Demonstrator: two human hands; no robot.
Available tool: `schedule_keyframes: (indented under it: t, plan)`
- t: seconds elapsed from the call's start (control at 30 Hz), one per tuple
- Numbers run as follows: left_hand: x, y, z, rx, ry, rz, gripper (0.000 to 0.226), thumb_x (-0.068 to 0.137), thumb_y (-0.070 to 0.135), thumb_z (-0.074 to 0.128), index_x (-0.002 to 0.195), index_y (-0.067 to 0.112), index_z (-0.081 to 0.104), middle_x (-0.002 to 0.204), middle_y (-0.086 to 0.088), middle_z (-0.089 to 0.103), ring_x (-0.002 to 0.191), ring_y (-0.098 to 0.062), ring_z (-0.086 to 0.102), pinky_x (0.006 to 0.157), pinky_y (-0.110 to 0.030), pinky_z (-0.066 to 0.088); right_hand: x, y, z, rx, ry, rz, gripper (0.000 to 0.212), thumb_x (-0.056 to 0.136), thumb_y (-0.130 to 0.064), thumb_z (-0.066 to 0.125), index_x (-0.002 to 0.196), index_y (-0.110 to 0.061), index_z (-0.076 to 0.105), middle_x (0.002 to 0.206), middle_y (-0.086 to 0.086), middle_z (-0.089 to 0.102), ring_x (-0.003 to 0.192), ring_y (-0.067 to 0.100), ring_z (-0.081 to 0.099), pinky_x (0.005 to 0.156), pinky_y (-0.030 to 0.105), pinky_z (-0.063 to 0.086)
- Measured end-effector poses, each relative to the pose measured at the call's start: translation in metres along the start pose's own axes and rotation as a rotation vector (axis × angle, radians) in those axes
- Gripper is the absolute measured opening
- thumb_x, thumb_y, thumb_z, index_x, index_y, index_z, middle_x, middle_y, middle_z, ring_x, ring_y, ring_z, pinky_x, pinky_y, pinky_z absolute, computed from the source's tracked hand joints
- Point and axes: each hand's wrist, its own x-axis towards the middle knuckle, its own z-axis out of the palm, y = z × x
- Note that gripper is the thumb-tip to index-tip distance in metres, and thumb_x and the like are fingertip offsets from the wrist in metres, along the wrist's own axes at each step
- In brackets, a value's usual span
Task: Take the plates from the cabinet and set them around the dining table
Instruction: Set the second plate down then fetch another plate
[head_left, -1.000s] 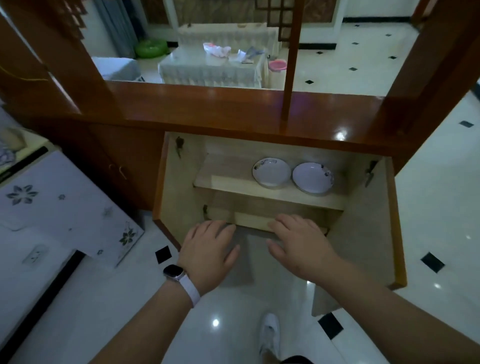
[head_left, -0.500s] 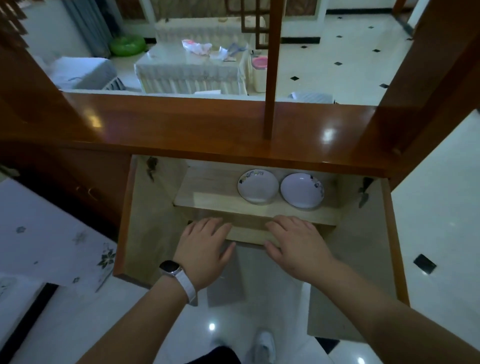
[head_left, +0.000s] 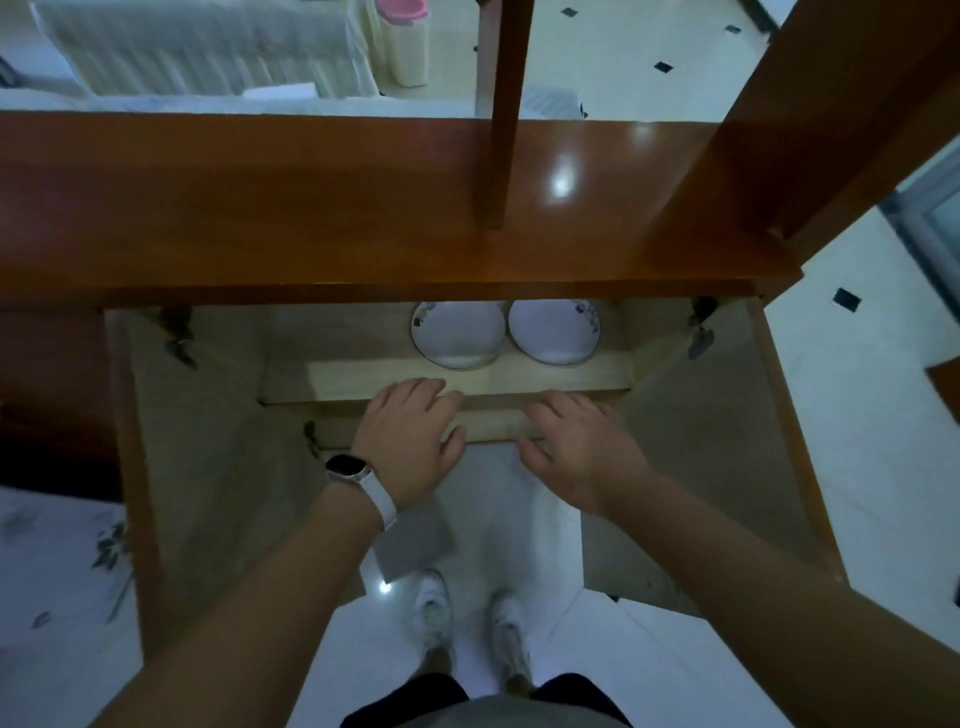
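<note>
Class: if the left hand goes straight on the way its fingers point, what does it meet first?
Probably the left plate on the cabinet shelf; the left hand points at it with nothing between. Depth is unclear, so the shelf's front edge may come first.

plates (head_left: 458, 332): white, floral rim | cabinet (head_left: 322, 208): reddish-brown | watch strap (head_left: 382, 503): white

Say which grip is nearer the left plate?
Left. The left grip is just in front of the left plate; the right grip is farther right, nearer the right plate.
</note>
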Motion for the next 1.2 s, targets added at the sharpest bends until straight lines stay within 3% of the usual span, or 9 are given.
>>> schedule_keyframes:
  t: [0.13,0.3,0.57,0.67,0.77,0.93,1.1,1.2]
  plan:
    - [0.019,-0.035,0.023,-0.023,-0.009,0.028,0.042,0.082,0.04,0.045,0.107,0.014,0.068,0.11,-0.01,0.067,0.101,-0.031,0.062,0.087,-0.043,0.047,0.031,-0.015,0.017,-0.023,0.015,0.033,0.06,0.086,-0.053,0.024,0.123,-0.018,0.056,0.122,0.001,0.056,0.108,0.025,0.053,0.085,0.038,0.043]
    - [0.048,-0.072,0.058,0.01,-0.022,0.068,0.046,0.08,0.04,0.043,0.108,0.014,0.068,0.111,-0.012,0.067,0.099,-0.033,0.061,0.087,-0.044,0.047,0.07,-0.02,0.051,-0.028,0.032,0.057,0.047,0.094,-0.046,0.044,0.13,-0.017,0.054,0.132,0.003,0.055,0.116,0.026,0.052,0.088,0.04,0.044]
    - [0.082,-0.092,0.126,-0.026,-0.085,0.02,0.051,0.08,0.042,0.039,0.111,0.013,0.068,0.112,-0.012,0.067,0.099,-0.033,0.062,0.084,-0.042,0.048,0.124,0.016,0.093,0.126,0.013,0.157,0.048,0.097,-0.043,0.046,0.135,-0.014,0.052,0.131,0.008,0.057,0.117,0.031,0.053,0.093,0.046,0.047]
    - [0.09,-0.105,0.158,-0.193,-0.089,-0.051,0.057,0.082,0.045,0.036,0.118,0.012,0.064,0.118,-0.011,0.064,0.106,-0.033,0.058,0.085,-0.041,0.047,0.149,0.026,0.12,0.296,0.026,0.22,0.046,0.097,-0.04,0.049,0.133,-0.013,0.054,0.124,0.011,0.06,0.111,0.031,0.057,0.092,0.044,0.049]
    - [0.1,-0.116,0.188,-0.417,-0.09,-0.207,0.051,0.083,0.04,0.046,0.124,0.013,0.061,0.124,-0.011,0.059,0.112,-0.033,0.053,0.09,-0.035,0.042,0.176,0.032,0.15,0.417,0.021,0.325,0.043,0.097,-0.041,0.049,0.132,-0.016,0.054,0.119,0.006,0.064,0.108,0.025,0.061,0.09,0.035,0.048]
    - [0.126,-0.127,0.241,-0.659,-0.079,-0.434,0.052,0.088,0.031,0.056,0.135,0.014,0.047,0.123,-0.01,0.055,0.108,-0.028,0.053,0.088,-0.036,0.046,0.217,0.043,0.196,0.645,0.023,0.495,0.043,0.098,-0.036,0.049,0.133,-0.011,0.05,0.082,-0.006,0.058,0.097,0.021,0.062,0.083,0.029,0.042]
    - [0.152,-0.139,0.28,-0.801,0.016,-0.563,0.052,0.088,0.03,0.062,0.135,0.021,0.042,0.112,-0.003,0.053,0.093,-0.021,0.056,0.079,-0.029,0.043,0.248,0.06,0.231,0.829,0.105,0.607,0.046,0.094,-0.037,0.054,0.132,-0.012,0.05,0.078,-0.01,0.057,0.087,0.019,0.061,0.089,0.04,0.052]
    - [0.169,-0.149,0.294,-0.872,0.105,-0.582,0.04,0.085,0.033,0.063,0.118,0.018,0.047,0.1,-0.009,0.06,0.085,-0.024,0.059,0.075,-0.034,0.051,0.265,0.07,0.241,1.005,0.111,0.674,0.049,0.092,-0.039,0.055,0.134,-0.014,0.049,0.096,-0.002,0.062,0.084,0.021,0.066,0.076,0.045,0.061]
